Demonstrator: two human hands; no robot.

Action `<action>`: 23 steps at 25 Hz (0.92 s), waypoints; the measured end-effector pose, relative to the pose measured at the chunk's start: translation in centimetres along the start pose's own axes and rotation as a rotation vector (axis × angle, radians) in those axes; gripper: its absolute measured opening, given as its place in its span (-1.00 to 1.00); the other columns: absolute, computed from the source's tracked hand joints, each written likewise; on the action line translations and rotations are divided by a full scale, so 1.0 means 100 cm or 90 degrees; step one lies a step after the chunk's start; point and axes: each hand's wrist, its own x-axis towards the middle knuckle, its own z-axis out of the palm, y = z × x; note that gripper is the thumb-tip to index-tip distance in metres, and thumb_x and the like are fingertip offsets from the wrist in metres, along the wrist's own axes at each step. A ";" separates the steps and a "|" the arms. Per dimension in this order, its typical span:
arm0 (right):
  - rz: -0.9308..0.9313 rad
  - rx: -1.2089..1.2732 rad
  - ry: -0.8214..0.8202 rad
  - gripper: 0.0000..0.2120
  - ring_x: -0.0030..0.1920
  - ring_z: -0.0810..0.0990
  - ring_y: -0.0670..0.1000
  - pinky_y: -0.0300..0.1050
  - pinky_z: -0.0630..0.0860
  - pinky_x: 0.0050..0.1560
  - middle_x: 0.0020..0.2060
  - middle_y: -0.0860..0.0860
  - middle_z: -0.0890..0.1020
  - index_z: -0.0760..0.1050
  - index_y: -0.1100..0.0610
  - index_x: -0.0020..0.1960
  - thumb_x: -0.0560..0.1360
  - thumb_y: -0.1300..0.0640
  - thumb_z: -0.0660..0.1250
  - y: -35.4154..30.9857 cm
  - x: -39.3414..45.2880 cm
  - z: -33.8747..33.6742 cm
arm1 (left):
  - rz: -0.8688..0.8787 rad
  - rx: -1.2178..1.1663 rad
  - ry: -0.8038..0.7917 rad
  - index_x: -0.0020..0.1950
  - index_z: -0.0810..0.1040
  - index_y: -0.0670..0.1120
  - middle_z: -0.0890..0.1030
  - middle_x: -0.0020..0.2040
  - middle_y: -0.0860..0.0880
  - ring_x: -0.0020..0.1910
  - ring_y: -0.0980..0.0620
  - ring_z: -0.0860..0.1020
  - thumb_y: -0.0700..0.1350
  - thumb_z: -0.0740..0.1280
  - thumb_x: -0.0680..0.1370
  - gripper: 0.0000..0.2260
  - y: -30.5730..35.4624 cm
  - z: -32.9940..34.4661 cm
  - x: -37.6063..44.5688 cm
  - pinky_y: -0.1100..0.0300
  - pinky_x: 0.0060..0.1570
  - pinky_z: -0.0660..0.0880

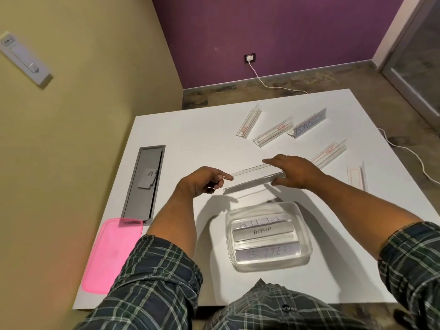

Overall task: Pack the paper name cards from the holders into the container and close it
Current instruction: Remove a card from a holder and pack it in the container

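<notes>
Three cards lie in the container (269, 236); both hands grip a clear holder (252, 178), left hand (202, 183) pinching its end, right hand (294, 171) clasping the other. One filled holder (307, 126) waits beyond the right hand; pink lid (112, 253) off.

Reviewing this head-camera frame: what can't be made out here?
- Whether the holder between the left hand and right hand still holds a card: clear plastic, motion blur.
- Top card in the container: writing too faint.
- Red holder labels: too small.
- Pink lid: partly behind the left sleeve.

Writing on cards (264, 231) in container (306, 244) partly illegible.
</notes>
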 end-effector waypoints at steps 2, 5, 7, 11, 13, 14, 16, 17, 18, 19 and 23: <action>-0.001 -0.001 -0.024 -0.34 -0.05 0.60 -0.04 -0.15 0.41 -0.09 0.27 -0.14 0.57 0.27 -0.19 0.44 0.42 -0.26 0.41 0.004 -0.019 0.001 | -0.031 0.079 -0.046 0.15 0.69 -0.11 0.57 -0.30 0.02 -0.35 0.09 0.43 -0.27 0.16 0.61 -0.68 0.003 0.007 -0.002 0.21 -0.29 0.29; -0.007 -0.020 -0.070 -0.44 -0.23 0.50 -0.16 -0.19 0.37 -0.17 0.11 -0.22 0.62 0.31 -0.20 0.32 0.40 -0.31 0.38 0.009 -0.043 0.007 | -0.071 0.253 -0.138 0.17 0.70 -0.06 0.62 -0.21 0.01 -0.29 0.07 0.51 -0.17 0.22 0.60 -0.72 0.015 0.020 -0.007 0.19 -0.22 0.35; -0.008 0.015 -0.116 -0.43 -0.26 0.52 -0.20 -0.22 0.36 -0.21 0.05 -0.25 0.61 0.35 -0.20 0.30 0.38 -0.35 0.40 0.011 -0.056 0.012 | -0.104 0.341 -0.196 0.21 0.68 -0.07 0.65 -0.15 0.01 -0.24 0.06 0.54 -0.18 0.23 0.60 -0.71 0.023 0.032 -0.007 0.17 -0.16 0.39; -0.004 0.164 -0.174 -0.46 -0.19 0.59 -0.23 -0.23 0.45 -0.15 -0.03 -0.27 0.62 0.45 -0.22 0.23 0.33 -0.37 0.46 0.009 -0.070 0.013 | -0.160 0.500 -0.231 0.21 0.68 -0.06 0.71 -0.05 0.03 -0.12 0.06 0.62 -0.04 0.36 0.57 -0.74 0.036 0.058 -0.004 0.12 -0.02 0.39; -0.033 0.156 -0.198 -0.48 -0.17 0.59 -0.19 -0.19 0.47 -0.13 -0.02 -0.23 0.62 0.46 -0.21 0.24 0.36 -0.38 0.43 0.005 -0.074 0.015 | -0.163 0.522 -0.232 0.18 0.69 -0.08 0.73 -0.03 0.03 -0.07 0.06 0.66 0.08 0.44 0.51 -0.67 0.037 0.067 -0.002 0.10 0.02 0.40; -0.052 0.142 -0.207 -0.48 -0.16 0.58 -0.17 -0.19 0.46 -0.13 0.00 -0.19 0.62 0.45 -0.19 0.26 0.39 -0.38 0.41 0.003 -0.075 0.018 | -0.163 0.533 -0.241 0.17 0.70 -0.07 0.73 0.00 0.03 -0.03 0.05 0.68 0.12 0.48 0.46 -0.63 0.038 0.071 -0.002 0.09 0.04 0.40; -0.080 0.107 -0.215 -0.45 -0.14 0.57 -0.12 -0.17 0.45 -0.10 0.04 -0.14 0.62 0.44 -0.14 0.31 0.43 -0.39 0.36 -0.002 -0.078 0.027 | -0.170 0.573 -0.280 0.16 0.70 0.02 0.73 0.07 0.04 0.05 0.05 0.69 0.18 0.53 0.36 -0.57 0.037 0.079 -0.002 0.07 0.07 0.43; -0.092 0.086 -0.216 -0.44 -0.12 0.56 -0.10 -0.16 0.44 -0.08 0.07 -0.14 0.63 0.43 -0.13 0.33 0.44 -0.40 0.33 -0.004 -0.079 0.030 | -0.177 0.601 -0.297 0.16 0.69 0.06 0.73 0.09 0.04 0.08 0.05 0.69 0.19 0.56 0.32 -0.54 0.034 0.084 -0.001 0.06 0.07 0.44; -0.105 0.063 -0.216 -0.43 -0.11 0.56 -0.08 -0.16 0.42 -0.07 0.08 -0.14 0.63 0.43 -0.12 0.33 0.45 -0.40 0.31 -0.007 -0.080 0.034 | -0.185 0.631 -0.305 0.19 0.68 0.07 0.72 0.11 0.03 0.08 0.04 0.68 0.18 0.59 0.30 -0.50 0.030 0.090 0.001 0.06 0.07 0.46; -0.120 0.040 -0.215 -0.43 -0.10 0.57 -0.06 -0.17 0.40 -0.08 0.08 -0.15 0.64 0.44 -0.12 0.33 0.45 -0.41 0.29 -0.009 -0.081 0.037 | -0.191 0.662 -0.306 0.22 0.65 0.05 0.71 0.13 0.01 0.08 0.02 0.68 0.15 0.61 0.30 -0.47 0.024 0.096 0.004 0.06 0.07 0.47; -0.195 -0.054 -0.213 -0.45 -0.04 0.61 0.03 -0.12 0.46 -0.03 0.00 -0.11 0.67 0.49 -0.05 0.25 0.45 -0.41 0.28 -0.016 -0.086 0.051 | -0.185 0.739 -0.313 0.30 0.58 -0.17 0.69 0.16 -0.09 0.02 -0.03 0.65 0.01 0.62 0.37 -0.43 -0.006 0.119 0.014 0.21 -0.21 0.49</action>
